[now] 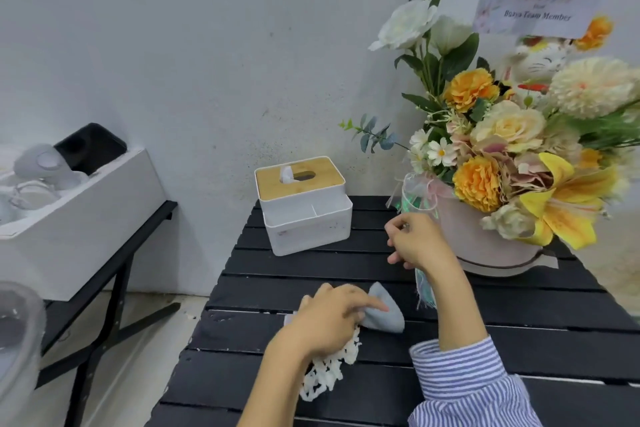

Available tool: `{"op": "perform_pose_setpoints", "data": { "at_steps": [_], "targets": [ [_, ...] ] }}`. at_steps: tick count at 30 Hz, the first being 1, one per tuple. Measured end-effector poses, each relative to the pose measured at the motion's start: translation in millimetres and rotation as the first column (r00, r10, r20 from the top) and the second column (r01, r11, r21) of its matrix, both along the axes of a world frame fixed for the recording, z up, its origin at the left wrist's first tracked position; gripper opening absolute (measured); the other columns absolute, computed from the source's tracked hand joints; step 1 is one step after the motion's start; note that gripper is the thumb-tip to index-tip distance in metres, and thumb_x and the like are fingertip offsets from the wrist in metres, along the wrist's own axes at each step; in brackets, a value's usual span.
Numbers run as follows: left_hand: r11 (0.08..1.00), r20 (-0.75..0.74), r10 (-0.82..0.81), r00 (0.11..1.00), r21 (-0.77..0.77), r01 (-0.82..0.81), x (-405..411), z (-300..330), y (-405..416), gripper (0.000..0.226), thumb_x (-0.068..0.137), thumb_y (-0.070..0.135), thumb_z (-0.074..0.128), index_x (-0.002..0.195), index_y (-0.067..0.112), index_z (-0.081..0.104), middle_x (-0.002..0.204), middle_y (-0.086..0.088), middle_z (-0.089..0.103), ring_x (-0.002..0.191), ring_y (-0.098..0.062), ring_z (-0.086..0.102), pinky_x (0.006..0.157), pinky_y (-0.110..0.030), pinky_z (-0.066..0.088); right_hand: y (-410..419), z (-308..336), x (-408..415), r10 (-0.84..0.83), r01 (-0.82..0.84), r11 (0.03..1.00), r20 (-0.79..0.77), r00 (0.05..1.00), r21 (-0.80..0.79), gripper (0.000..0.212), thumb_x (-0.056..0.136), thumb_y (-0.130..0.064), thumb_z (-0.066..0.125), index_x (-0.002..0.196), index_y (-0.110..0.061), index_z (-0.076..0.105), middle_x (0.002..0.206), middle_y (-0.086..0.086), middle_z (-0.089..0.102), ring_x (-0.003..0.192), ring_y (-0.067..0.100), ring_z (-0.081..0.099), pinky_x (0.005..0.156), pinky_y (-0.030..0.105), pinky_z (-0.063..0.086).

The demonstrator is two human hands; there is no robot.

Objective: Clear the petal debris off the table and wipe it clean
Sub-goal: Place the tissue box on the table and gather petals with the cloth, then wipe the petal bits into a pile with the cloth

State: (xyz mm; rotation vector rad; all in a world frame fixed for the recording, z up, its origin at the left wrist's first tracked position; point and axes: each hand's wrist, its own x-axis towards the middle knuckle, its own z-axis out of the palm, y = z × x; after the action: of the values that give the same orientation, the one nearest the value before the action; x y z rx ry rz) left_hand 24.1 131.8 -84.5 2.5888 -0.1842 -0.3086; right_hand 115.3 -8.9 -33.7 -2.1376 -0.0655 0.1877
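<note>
Black slatted table (311, 267) – small white specks scattered along the near-left slat edges, mostly around the gap left of the left hand; too small to say whether they're petal bits. Slat under the cloth looks a bit greyer and duller than the rest.

Cloth (386, 317): pale grey-blue, bunched, lying on the table mid-near, partly under the left hand (329, 317). That hand rests on it with fingers curled over the fabric, index finger stretched out to the right across it. A white net-like piece (329, 371) sits under the same wrist, trailing toward the near edge.

Right hand (414, 241) is raised above the table further back, just beside the flower pot (485, 246) – fingers curled in, thumb and fingertips drawn together; can't tell if it's pinching anything. Striped sleeve (460, 378) pushed up the forearm.

Tissue box (304, 204) with wooden lid at the far side, left of the flowers (512, 135).
</note>
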Motion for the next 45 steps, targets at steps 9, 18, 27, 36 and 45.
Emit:
{"op": "perform_pose_setpoints", "data": {
  "at_steps": [9, 18, 27, 36, 45],
  "targets": [
    [0.827, 0.2, 0.562, 0.803, -0.122, -0.549, -82, 22, 91, 0.038, 0.097, 0.014, 0.042, 0.132, 0.022, 0.052, 0.133, -0.007, 0.055, 0.122, -0.028, 0.049, 0.105, -0.038, 0.036, -20, 45, -88, 0.012, -0.014, 1.0, 0.103, 0.995, 0.017, 0.013, 0.094, -0.02, 0.045, 0.098, -0.018, 0.058, 0.074, -0.005, 0.058, 0.064, 0.014, 0.065, 0.058, 0.032, 0.048],
    [0.802, 0.133, 0.591, 0.796, 0.013, -0.597, -102, 2, -2, 0.031, 0.099, 0.026, 0.033, 0.128, 0.024, 0.042, 0.133, -0.006, 0.041, 0.116, -0.029, 0.038, 0.092, -0.044, 0.039, -51, 30, -181, -0.008, 0.003, 0.998, -0.071, 0.997, -0.071, 0.015, 0.091, -0.018, 0.045, 0.093, -0.022, 0.059, 0.081, -0.004, 0.062, 0.063, 0.012, 0.066, 0.058, 0.025, 0.051],
    [0.82, -0.052, 0.498, 0.866, -0.295, -0.49, -108, 23, 4, 0.044, 0.099, 0.022, 0.033, 0.142, 0.025, 0.039, 0.141, -0.012, 0.048, 0.13, -0.03, 0.042, 0.109, -0.036, 0.032, -70, -9, -229, 0.098, -0.116, 0.933, -0.07, 0.993, -0.34, 0.026, 0.095, -0.024, 0.046, 0.119, -0.021, 0.057, 0.126, -0.001, 0.058, 0.113, 0.016, 0.055, 0.095, 0.026, 0.042],
    [0.807, 0.276, 0.527, 0.804, 0.133, -0.575, -145, -22, -5, 0.042, 0.098, 0.034, 0.034, 0.14, 0.033, 0.029, 0.14, -0.003, 0.038, 0.115, -0.027, 0.041, 0.088, -0.038, 0.039, -31, -59, -270, 0.223, -0.194, 0.701, -0.047, 0.974, -0.686, 0.055, 0.102, -0.033, 0.02, 0.151, -0.013, 0.005, 0.16, 0.001, -0.003, 0.148, 0.019, -0.002, 0.12, 0.038, 0.008],
    [0.854, 0.317, 0.389, 0.865, 0.227, -0.467, -144, -25, 1, 0.047, 0.099, 0.036, 0.031, 0.144, 0.031, 0.021, 0.145, -0.006, 0.03, 0.117, -0.026, 0.039, 0.087, -0.038, 0.041, 1, 30, -222, 0.261, -0.046, 0.749, 0.23, 0.937, -0.661, 0.033, 0.098, -0.03, 0.037, 0.101, -0.007, 0.06, 0.109, 0.011, 0.062, 0.102, 0.03, 0.058, 0.09, 0.039, 0.038]
  ]
}}
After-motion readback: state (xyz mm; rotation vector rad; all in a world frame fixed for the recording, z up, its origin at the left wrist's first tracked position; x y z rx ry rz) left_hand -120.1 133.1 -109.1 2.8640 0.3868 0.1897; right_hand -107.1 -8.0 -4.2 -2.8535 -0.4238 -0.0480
